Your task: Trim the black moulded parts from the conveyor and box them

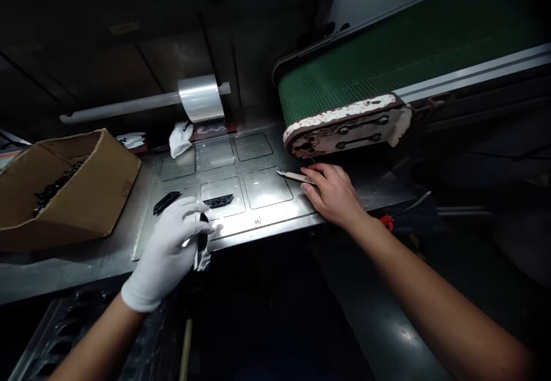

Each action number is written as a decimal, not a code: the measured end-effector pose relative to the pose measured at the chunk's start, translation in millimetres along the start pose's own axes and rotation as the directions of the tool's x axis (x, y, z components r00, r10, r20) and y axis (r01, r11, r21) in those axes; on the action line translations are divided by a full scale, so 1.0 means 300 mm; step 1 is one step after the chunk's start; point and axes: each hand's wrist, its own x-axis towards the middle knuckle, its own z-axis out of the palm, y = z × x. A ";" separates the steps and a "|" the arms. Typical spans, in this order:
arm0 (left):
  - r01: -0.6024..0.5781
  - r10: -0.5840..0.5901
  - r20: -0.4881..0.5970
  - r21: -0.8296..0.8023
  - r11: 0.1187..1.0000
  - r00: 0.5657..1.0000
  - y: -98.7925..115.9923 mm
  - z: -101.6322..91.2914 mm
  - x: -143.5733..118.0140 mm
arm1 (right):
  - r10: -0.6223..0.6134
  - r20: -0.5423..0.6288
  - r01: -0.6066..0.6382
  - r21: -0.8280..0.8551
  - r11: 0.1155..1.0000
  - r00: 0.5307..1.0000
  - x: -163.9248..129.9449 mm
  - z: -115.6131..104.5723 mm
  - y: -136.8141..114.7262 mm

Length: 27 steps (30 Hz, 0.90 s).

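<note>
My left hand [172, 246], in a white glove, is closed on a black plastic part [202, 233] with shiny clear film hanging from it at the table's front edge. Two similar black parts lie close by on the metal plate: one part [166, 202] left of the glove, another part [218, 201] just beyond its fingertips. Over to the right, my bare right hand [333, 191] pinches the handle of a slim craft knife [295, 176] between thumb and fingers. Its blade points left, low over the plate. The far end of the handle is hidden under the hand.
A cardboard box [123, 191] of small black pieces stands at left. Behind the plate [269, 189] is a roll of clear film [201, 98] on a bar, beside a crumpled white glove [180, 139]. A green conveyor [365, 71] overhangs the right side.
</note>
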 end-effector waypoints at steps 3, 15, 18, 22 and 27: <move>0.081 -0.153 -0.280 -0.253 0.964 0.948 0.071 0.014 -0.130 | 0.032 0.110 -0.069 0.360 0.931 0.993 -0.072 -0.022 -0.223; 0.670 -0.803 0.014 -0.559 0.488 0.596 0.212 0.126 -0.669 | -0.285 0.807 -0.635 0.586 0.504 0.518 -0.421 0.279 -0.824; 0.802 -0.916 0.101 -0.526 0.282 0.388 0.168 0.117 -0.815 | -0.442 0.799 -0.476 0.599 0.644 0.408 -0.460 0.351 -0.877; 0.917 -0.999 -0.040 -0.400 -0.007 -0.025 -0.007 0.004 -1.076 | -0.381 0.838 -0.440 0.533 0.723 0.390 -0.495 0.403 -0.848; 0.936 -0.947 -0.083 -0.196 -0.291 -0.311 -0.213 -0.104 -1.323 | -0.187 0.879 -0.517 0.417 0.748 0.439 -0.495 0.447 -0.680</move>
